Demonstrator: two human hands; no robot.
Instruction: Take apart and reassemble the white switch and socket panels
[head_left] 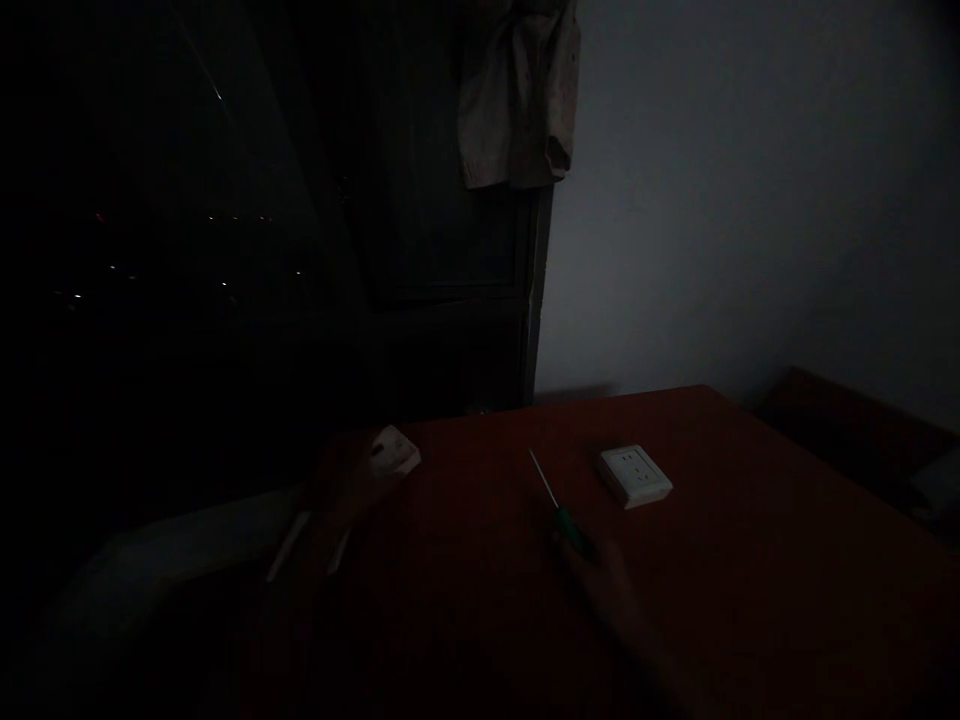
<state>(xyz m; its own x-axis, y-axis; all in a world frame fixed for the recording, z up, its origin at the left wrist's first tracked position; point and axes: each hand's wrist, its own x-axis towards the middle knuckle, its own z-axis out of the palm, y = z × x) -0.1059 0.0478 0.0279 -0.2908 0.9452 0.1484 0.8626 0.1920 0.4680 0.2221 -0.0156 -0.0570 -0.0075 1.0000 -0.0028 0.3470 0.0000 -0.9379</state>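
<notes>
In dim light, my right hand [604, 580] is closed round the green handle of a screwdriver [571, 530]. Its thin metal shaft points away from me, over the reddish-brown table [480, 600]. A white wall socket [637, 475] lies face up just beyond and to the right of that hand. At the table's far left, my left hand [349, 492] grips a small white plastic piece [396, 450] with a dark opening. That hand's fingers are mostly lost in shadow, and two pale stripes show near its wrist.
A dark window [187, 250] with small distant lights fills the left side. Pale cloth [517, 100] hangs over its frame, beside a grey wall [735, 200]. Past the table's right edge stands another brown wooden surface [855, 410].
</notes>
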